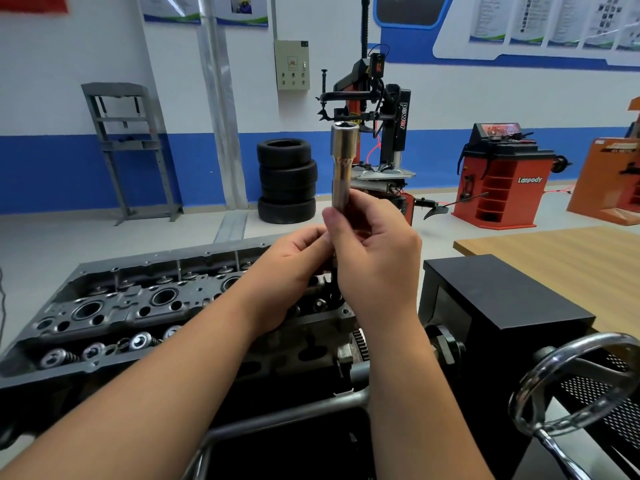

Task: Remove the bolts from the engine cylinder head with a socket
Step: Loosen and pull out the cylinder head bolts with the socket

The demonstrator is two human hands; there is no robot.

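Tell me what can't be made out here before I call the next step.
- Lower end of the socket: head view, wrapped by the right hand and left hand, so any bolt or driver there is hidden.
- Right part of the cylinder head: covered by both forearms.
- Wall posters: text blurred, too small.
- Handwheel: cut off by the frame edge.

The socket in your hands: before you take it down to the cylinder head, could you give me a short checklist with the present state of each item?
1. Socket held firmly: ok, right hand grips its lower part.
2. Left hand helping: ok, its fingers pinch at the socket's base.
3. Open end clear: cannot tell, it faces up and away.
4. Driver or handle attached: cannot tell, hands cover the lower end.
5. Cylinder head reachable: ok, it lies just below the hands.
6. Bolt to be removed located: cannot tell, none plainly identifiable.
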